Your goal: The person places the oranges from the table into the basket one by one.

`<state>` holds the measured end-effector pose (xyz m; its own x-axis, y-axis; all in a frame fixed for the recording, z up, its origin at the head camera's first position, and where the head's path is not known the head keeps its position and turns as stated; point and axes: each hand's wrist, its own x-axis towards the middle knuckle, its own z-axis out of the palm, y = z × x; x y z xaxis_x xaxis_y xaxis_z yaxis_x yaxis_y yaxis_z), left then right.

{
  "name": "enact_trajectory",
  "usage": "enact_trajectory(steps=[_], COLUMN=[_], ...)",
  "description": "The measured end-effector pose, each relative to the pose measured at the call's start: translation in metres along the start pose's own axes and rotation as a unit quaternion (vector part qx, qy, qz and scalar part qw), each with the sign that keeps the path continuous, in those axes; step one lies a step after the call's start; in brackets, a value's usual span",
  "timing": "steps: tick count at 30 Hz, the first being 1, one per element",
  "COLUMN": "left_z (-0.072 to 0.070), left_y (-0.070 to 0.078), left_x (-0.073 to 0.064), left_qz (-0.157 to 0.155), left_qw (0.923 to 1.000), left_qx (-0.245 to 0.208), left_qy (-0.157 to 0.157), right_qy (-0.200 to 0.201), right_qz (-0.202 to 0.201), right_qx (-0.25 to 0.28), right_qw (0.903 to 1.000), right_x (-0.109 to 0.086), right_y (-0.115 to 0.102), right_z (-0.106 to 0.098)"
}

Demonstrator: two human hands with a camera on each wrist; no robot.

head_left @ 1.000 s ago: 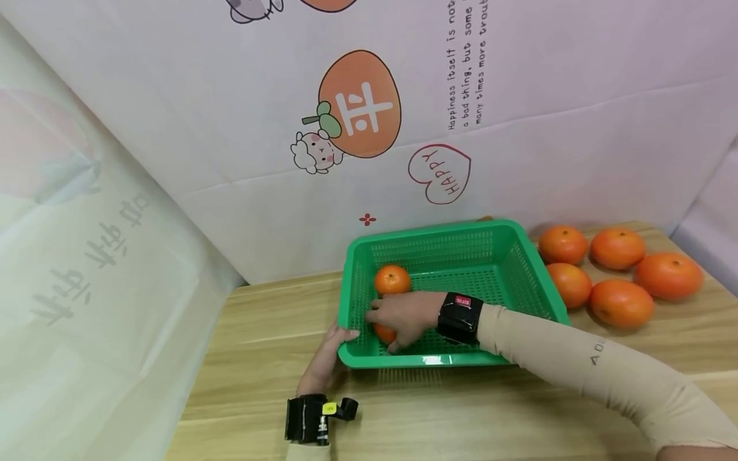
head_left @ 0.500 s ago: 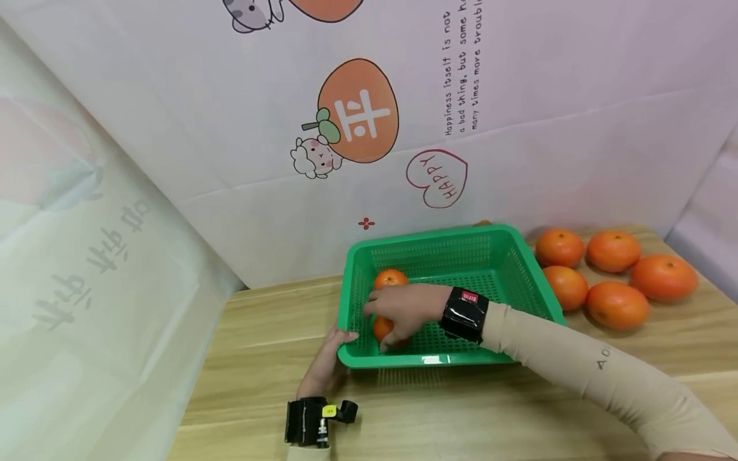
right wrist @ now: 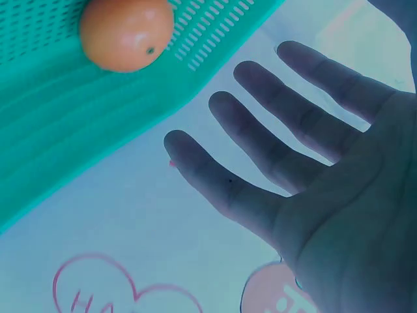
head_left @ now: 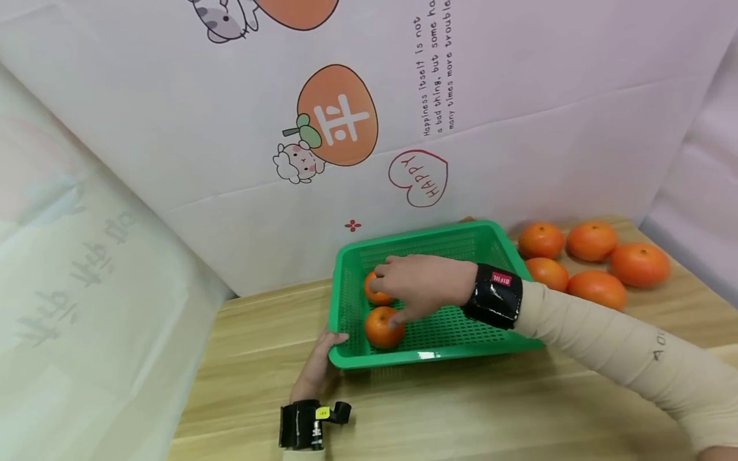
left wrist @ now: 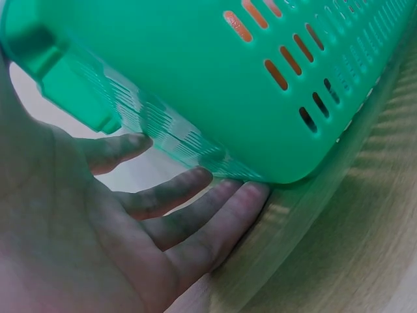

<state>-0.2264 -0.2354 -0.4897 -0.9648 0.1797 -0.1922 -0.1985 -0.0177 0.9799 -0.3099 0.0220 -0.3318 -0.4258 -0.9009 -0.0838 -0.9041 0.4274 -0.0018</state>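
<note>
A green plastic basket [head_left: 432, 354] stands on the wooden table, with two oranges at its left end: a front orange [head_left: 380, 330] and a rear orange [head_left: 373, 296] partly hidden by fingers. My left hand [head_left: 317, 363] grips the basket's front left corner, thumb over the rim. In the left wrist view, its fingers [left wrist: 172, 195] lie against the outer wall. Above the oranges hovers my right hand [head_left: 423, 282], holding nothing. The right wrist view shows its fingers [right wrist: 254, 134] spread apart, away from an orange [right wrist: 127, 32] in the basket.
Several more oranges [head_left: 640, 264] sit on the table to the right of the basket. Behind rises a white printed cloth [head_left: 230, 128], and a pale sheet [head_left: 69, 288] hangs at the left. Bare wood grain [head_left: 254, 346] shows left of the basket.
My right hand has let go of the front orange and lifted up and rightward, so that orange is uncovered. The left hand keeps its place at the corner. The head view has shifted slightly.
</note>
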Motion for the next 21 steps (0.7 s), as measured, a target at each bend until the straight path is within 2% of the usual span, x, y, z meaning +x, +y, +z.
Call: enact_trajectory(steps=[9, 16, 21], left_z=[0.002, 0.003, 0.002], left_y=[-0.001, -0.001, 0.000], left_x=[-0.002, -0.004, -0.003], left_qz=[0.008, 0.003, 0.008], left_qw=[0.9999, 0.9999, 0.9999], left_qx=[-0.003, -0.006, -0.004], left_qy=[-0.007, -0.012, -0.005], right_qy=[-0.019, -0.008, -0.003], right_qz=[0.023, 0.001, 0.012], right_qx=[-0.015, -0.019, -0.001], right_qw=[0.9994, 0.9998, 0.9999], right_x=[-0.032, -0.043, -0.052], right_y=[0.004, 0.012, 0.021], right_z=[-0.004, 0.001, 0.002])
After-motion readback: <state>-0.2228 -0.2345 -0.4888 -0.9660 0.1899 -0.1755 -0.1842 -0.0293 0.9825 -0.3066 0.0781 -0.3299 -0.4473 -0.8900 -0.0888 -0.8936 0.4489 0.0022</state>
